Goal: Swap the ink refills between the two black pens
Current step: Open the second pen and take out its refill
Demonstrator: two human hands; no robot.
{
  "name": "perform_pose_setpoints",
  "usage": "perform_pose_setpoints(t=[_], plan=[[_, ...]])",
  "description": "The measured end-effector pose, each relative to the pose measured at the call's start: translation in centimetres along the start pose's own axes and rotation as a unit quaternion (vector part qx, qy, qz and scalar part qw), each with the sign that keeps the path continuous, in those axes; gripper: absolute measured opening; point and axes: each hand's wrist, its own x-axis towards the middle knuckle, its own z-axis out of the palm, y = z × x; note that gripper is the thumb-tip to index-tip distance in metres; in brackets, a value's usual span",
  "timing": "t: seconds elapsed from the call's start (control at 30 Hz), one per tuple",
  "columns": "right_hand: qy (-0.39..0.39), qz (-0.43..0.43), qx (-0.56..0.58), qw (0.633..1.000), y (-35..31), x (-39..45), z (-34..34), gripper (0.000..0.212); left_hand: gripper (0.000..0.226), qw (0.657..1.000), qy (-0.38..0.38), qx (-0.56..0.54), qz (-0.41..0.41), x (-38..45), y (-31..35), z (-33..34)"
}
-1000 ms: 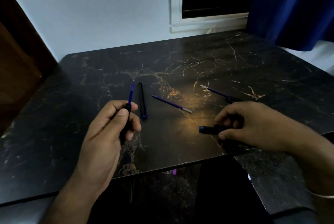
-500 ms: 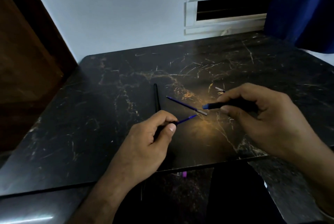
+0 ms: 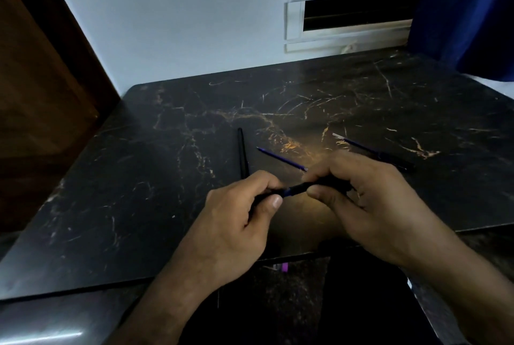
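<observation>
The left hand (image 3: pixel 239 214) pinches one end of a black pen (image 3: pixel 299 189) between thumb and fingers; the right hand (image 3: pixel 361 200) grips the other end, the two hands nearly touching above the near part of the table (image 3: pixel 139 177). Just beyond them a loose refill (image 3: pixel 281 159) lies on the marble. A barrel (image 3: pixel 242 154) lies left of it. A second pen (image 3: pixel 372 151), refill sticking out, lies right.

Counted on table (image 3: pixel 361 100): one black barrel (image 3: pixel 242 152), one loose refill (image 3: pixel 281 159), one refill-and-section piece (image 3: pixel 372 151). One pen (image 3: pixel 299 190) held above table.
</observation>
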Motion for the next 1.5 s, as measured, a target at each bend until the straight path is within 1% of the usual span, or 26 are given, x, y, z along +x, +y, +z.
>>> perform_pose_setpoints(t=[0.07,0.13,0.17,0.2,0.23,0.3,0.43,0.47,0.5,0.53,0.63,0.67,0.7,0.73,0.8,0.83,0.93,1.0,1.03,1.13,1.23,1.3,1.33,1.4,1.43,1.5], plan=[[-0.006,0.007,0.006,1.000,-0.1,-0.1,0.4,0.018,0.009,1.000,0.002,0.018,0.015,-0.2,-0.2,0.0],[-0.012,0.021,0.006,1.000,-0.3,-0.1,1.0,0.040,0.008,0.999,0.004,0.031,0.025,-0.4,-0.3,0.1],[-0.014,0.046,0.013,0.999,-0.4,-0.1,1.2,0.053,0.008,0.999,0.002,0.036,0.029,-0.4,-0.3,0.1],[-0.020,0.080,0.026,0.996,-0.5,0.0,1.3,0.062,0.008,0.999,0.001,0.039,0.031,-0.4,-0.3,0.2],[-0.028,0.110,0.047,0.992,-0.6,0.1,1.2,0.065,0.009,0.999,0.001,0.039,0.031,-0.4,-0.3,0.2],[-0.036,0.126,0.088,0.987,-0.3,0.0,1.1,0.051,0.012,0.999,0.007,0.035,0.026,-0.2,-0.5,0.0],[-0.048,0.083,0.081,0.992,0.0,-0.2,1.1,0.012,0.015,0.999,-0.001,0.045,0.014,-0.3,-0.7,-0.2],[-0.051,0.078,0.062,0.994,-0.1,-0.3,1.2,0.019,0.014,0.999,-0.002,0.045,0.013,-0.3,-0.7,-0.1],[-0.059,0.070,0.040,0.995,-0.1,-0.3,1.2,0.036,0.014,0.999,0.001,0.038,0.008,-0.4,-0.7,-0.1],[-0.066,0.065,0.040,0.995,-0.1,-0.4,1.1,0.047,0.013,1.000,0.004,0.030,0.002,-0.4,-0.8,-0.2],[-0.062,0.049,0.058,0.995,0.1,-0.4,0.6,0.042,0.013,1.000,-0.003,0.027,-0.010,-0.4,-0.9,-0.2],[-0.046,0.022,0.056,0.997,0.2,-0.4,0.6,0.036,0.012,0.999,-0.010,0.030,-0.013,-0.4,-1.0,-0.2],[-0.038,-0.006,0.035,0.999,0.0,-0.3,0.7,0.024,0.011,0.999,-0.017,0.036,-0.014,-0.5,-1.0,-0.2],[-0.029,-0.015,0.020,0.999,0.1,-0.3,0.9,0.016,0.010,0.999,-0.027,0.046,-0.012,-0.5,-1.0,-0.1],[-0.014,0.007,-0.010,1.000,0.0,-0.1,1.2,0.038,0.012,0.997,-0.044,0.058,-0.006,-0.5,-0.8,0.2],[-0.020,0.019,-0.004,1.000,-0.1,-0.1,1.1,0.043,0.012,0.997,-0.049,0.051,-0.005,-0.5,-0.6,0.3],[-0.053,0.011,0.034,0.998,0.2,-0.3,0.9,0.041,0.011,0.999,-0.035,0.026,-0.017,-0.5,-0.6,0.2],[-0.059,-0.032,0.000,0.998,0.3,-0.4,1.0,0.024,0.011,0.999,-0.031,0.026,-0.017,-0.4,-0.7,-0.1],[-0.054,-0.032,-0.011,0.998,0.4,-0.4,1.2,0.016,0.012,0.999,-0.032,0.028,-0.015,-0.4,-0.7,-0.2],[-0.035,-0.007,-0.017,0.999,0.2,-0.3,1.3,0.042,0.013,0.999,-0.028,0.020,-0.017,-0.4,-0.5,-0.4],[-0.055,0.006,0.018,0.998,0.4,-0.5,1.2,0.042,0.013,0.999,-0.033,0.023,-0.020,-0.4,-0.5,-0.5],[-0.052,-0.037,-0.008,0.998,0.2,-0.5,1.3,0.027,0.012,0.999,-0.034,0.029,-0.020,-0.3,-0.6,-0.4],[-0.046,-0.041,-0.018,0.998,0.3,-0.5,1.5,0.023,0.011,0.999,-0.032,0.032,-0.017,-0.3,-0.7,-0.3],[-0.026,-0.010,-0.028,0.999,0.3,-0.3,1.6,0.046,0.011,0.999,-0.026,0.034,-0.014,-0.3,-0.8,-0.2],[-0.026,0.007,-0.023,0.999,0.3,-0.2,1.5,0.052,0.012,0.999,-0.028,0.035,-0.015,-0.3,-0.8,-0.1],[-0.042,0.010,-0.002,0.999,0.4,-0.4,1.4,0.044,0.012,0.999,-0.034,0.033,-0.018,-0.3,-0.9,-0.1]])
